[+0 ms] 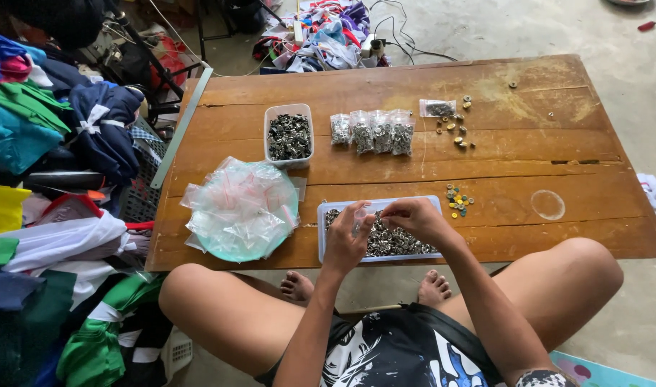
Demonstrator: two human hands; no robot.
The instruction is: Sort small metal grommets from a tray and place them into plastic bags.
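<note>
My left hand (346, 240) holds a small clear plastic bag (360, 214) over a shallow clear tray (322, 215) full of small metal buttons on a low wooden table (529, 165). My right hand (412, 217) pinches its fingertips together at the bag's mouth, just right of the left hand. Whether a button is between those fingers is too small to tell. Both hands hover above the tray's middle.
A pile of empty clear bags lies on a green plate (242, 211) at the left. Behind are a tub of buttons (289, 135), a row of filled bags (372, 131), and loose buttons (457, 201). Heaped clothes (48, 179) crowd the left side.
</note>
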